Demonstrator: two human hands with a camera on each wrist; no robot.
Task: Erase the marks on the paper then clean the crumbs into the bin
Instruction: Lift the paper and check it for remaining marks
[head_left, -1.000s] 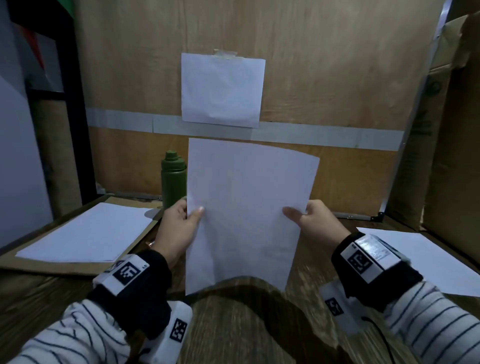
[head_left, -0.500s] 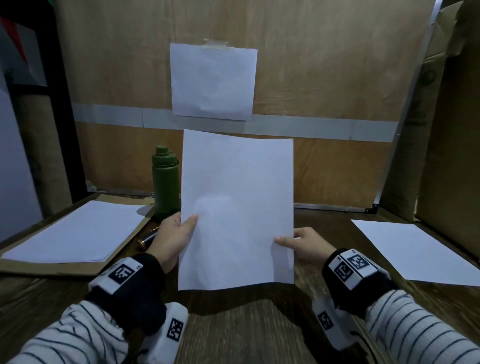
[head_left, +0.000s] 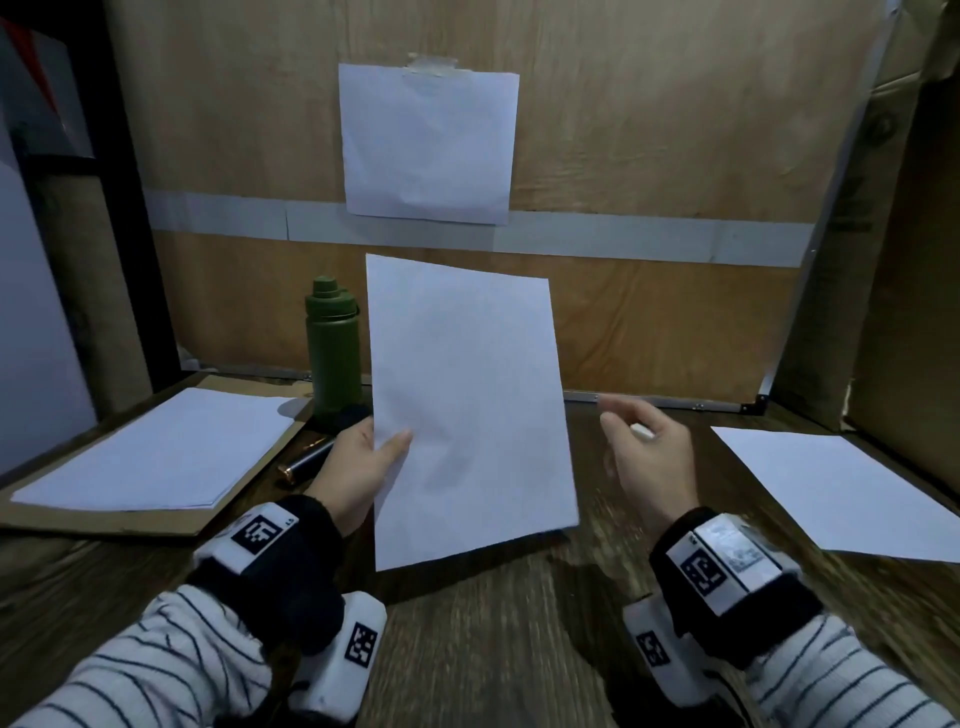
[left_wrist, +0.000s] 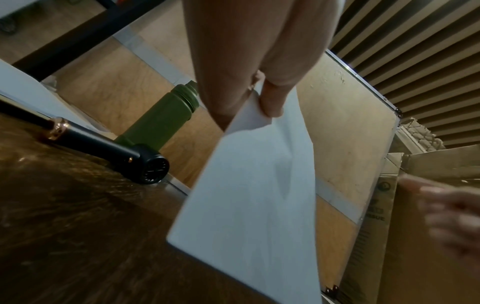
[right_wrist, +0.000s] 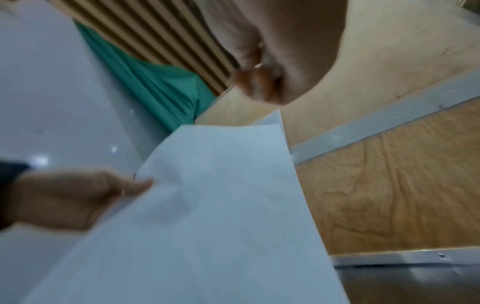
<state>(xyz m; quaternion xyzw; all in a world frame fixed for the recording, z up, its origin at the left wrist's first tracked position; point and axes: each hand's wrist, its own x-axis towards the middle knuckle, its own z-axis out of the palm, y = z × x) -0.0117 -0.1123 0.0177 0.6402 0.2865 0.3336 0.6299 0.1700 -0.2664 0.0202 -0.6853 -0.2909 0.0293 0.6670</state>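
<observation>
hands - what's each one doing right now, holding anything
Left hand: pinches the left edge of the white sheet of paper, held up off the dark wooden table.
Right hand: off the sheet, fingers curled round a small white object, probably an eraser.

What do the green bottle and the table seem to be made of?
Green bottle: probably painted metal or hard plastic with a matte finish; it gives no bright reflections. Table: dark wood or wood-look laminate; streaky grain shows, with a slight sheen.

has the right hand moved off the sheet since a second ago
Yes. The right hand has let go of the held sheet and moved right, toward the paper on the table.
</observation>
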